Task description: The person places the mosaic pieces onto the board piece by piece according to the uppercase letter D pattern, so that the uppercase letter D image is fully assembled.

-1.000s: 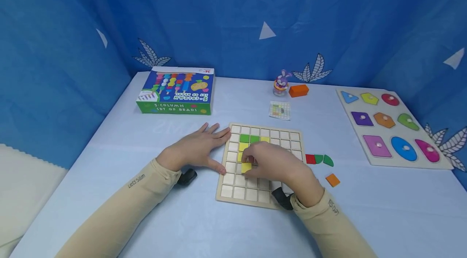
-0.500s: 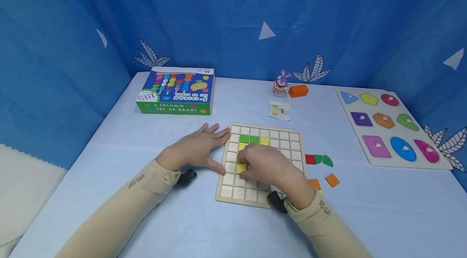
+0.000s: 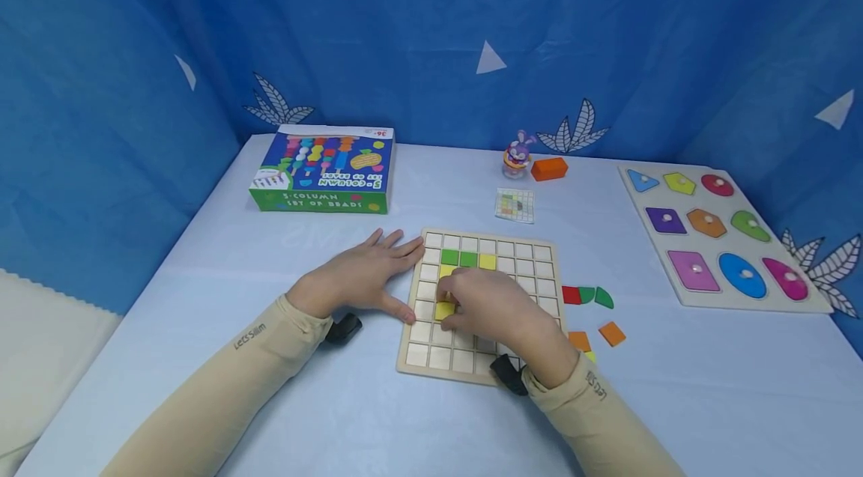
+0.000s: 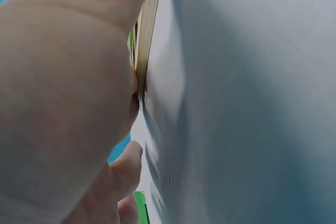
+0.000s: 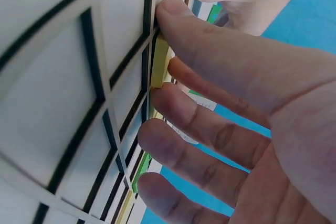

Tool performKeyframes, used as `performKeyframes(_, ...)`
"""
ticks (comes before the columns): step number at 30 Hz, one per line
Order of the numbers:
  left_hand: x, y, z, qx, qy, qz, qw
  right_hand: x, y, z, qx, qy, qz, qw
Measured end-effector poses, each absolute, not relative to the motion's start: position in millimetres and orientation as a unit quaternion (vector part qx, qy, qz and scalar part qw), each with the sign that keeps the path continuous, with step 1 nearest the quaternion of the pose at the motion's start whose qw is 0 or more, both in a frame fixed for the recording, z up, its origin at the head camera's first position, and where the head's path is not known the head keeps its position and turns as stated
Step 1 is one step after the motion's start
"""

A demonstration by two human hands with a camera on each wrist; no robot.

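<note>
A wooden grid board (image 3: 543, 269) lies on the table between the hands. My left hand (image 3: 357, 271) rests spread on the table, with its thumb and fingertips touching the board's left edge. Over the board, my right hand (image 3: 495, 308) pinches a yellow square tile (image 3: 444, 311) between thumb and fingers. In the right wrist view that yellow tile (image 5: 159, 64) sits at the grid surface, just under the thumb. Green tiles (image 3: 468, 259) and another yellow tile (image 3: 488, 261) lie in an upper row. The right hand hides part of the board.
Right of the board lie a red tile (image 3: 571, 295), green quarter-round pieces (image 3: 604, 298) and orange tiles (image 3: 612, 334). Behind it are a pattern card (image 3: 515, 205), a rabbit figure (image 3: 517, 155) and an orange block (image 3: 549, 168). A bead-set box (image 3: 323, 170) and knob puzzle (image 3: 728, 237) flank these.
My right hand has moved slightly left and down with the yellow tile, bringing it to a grid cell. It has hardly moved since half a second ago. The left hand stays in place.
</note>
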State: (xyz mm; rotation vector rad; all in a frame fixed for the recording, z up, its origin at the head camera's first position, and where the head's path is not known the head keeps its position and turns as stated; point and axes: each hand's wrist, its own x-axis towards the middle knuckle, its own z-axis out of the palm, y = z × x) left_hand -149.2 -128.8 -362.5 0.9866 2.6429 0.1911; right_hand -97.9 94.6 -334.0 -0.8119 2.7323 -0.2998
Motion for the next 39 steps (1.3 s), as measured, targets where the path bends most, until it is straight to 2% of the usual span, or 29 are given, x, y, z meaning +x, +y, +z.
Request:
performKeyframes(17,-148.9,-129.6,-364.4,0.349,0.923,0.064,0.149,-102.8,101.0,-329.2,-0.277,0.935,-0.136,0.177)
performKeyframes(24,-149.4,-128.5,-365.5,0.345,0.924,0.061,0.153,-102.8,112.2,-319.8,-0.243,0.935,-0.160,0.201)
performKeyframes(39,-148.1,-128.2,-363.8,0.336,0.926,0.066,0.162,-96.6,186.0,-300.8,-0.172,0.929,-0.207,0.255)
